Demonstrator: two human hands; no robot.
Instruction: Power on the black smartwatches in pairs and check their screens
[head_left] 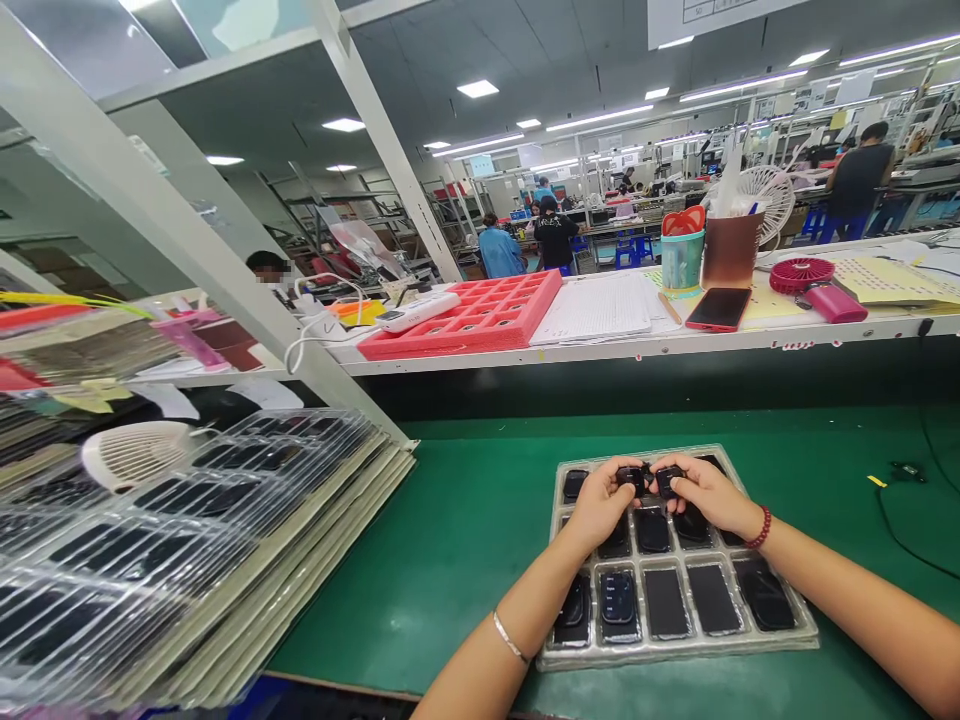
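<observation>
Over the far rows of a clear plastic tray [679,655], both hands are close together. My left hand [600,508] is closed, its thumb and fingers pinching a small black device [631,482] that looks like a smartwatch body. A similar black device [666,484] is gripped between the thumb and fingers of my right hand [709,495]. Between the two devices there is a small dark part I cannot make out. In the tray's near row lies a dark smartwatch [618,595] with a lit list on its screen. Other pockets hold more black devices, and two show flat dark bottoms.
Stacked plastic trays [247,560] of black devices stand on the left, beside a white fan [139,455]. Along the shelf lie a red foam tray [480,312], papers [596,308] and a phone [718,309]. A black cable [900,530] runs over the green mat at right.
</observation>
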